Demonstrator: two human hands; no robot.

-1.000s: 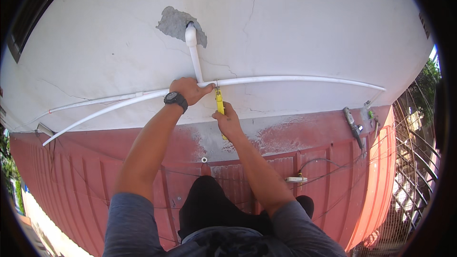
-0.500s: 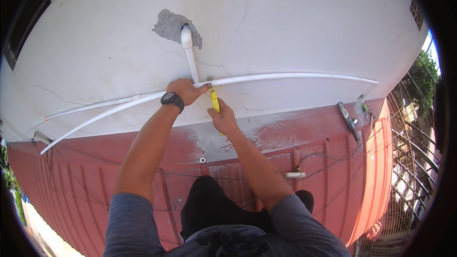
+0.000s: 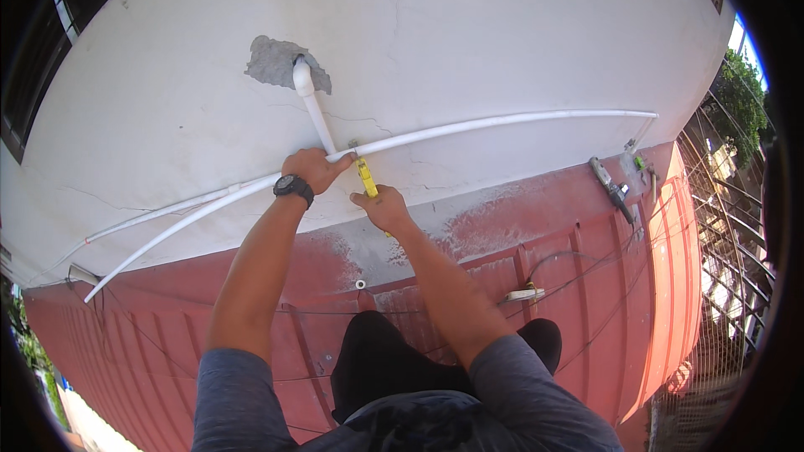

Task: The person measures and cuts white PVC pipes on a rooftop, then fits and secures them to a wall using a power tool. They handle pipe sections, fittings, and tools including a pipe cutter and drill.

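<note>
My left hand [image 3: 313,172], with a black watch on the wrist, is wrapped round a long white plastic pipe [image 3: 469,126] held across the wall. Close to its right, my right hand [image 3: 386,208] grips a yellow-handled pipe cutter [image 3: 366,174], whose metal head meets the pipe just beside my left thumb. Whether the blade has bitten into the pipe is too small to tell. Behind the held pipe, a short white pipe [image 3: 318,121] slants down from an elbow fitting [image 3: 302,77] at a hole in the wall.
Broken plaster [image 3: 270,60] surrounds the hole. A thinner white pipe [image 3: 151,217] runs along the wall at left. Upon the red metal roof [image 3: 335,360] lie a grey-and-black power tool [image 3: 611,188], a small white ring [image 3: 361,285], a white power strip [image 3: 523,295] and loose cables.
My view has shifted slightly, so the wall and pipe sit differently in the picture. Both hands keep their grips, with the cutter at the same part of the pipe.
</note>
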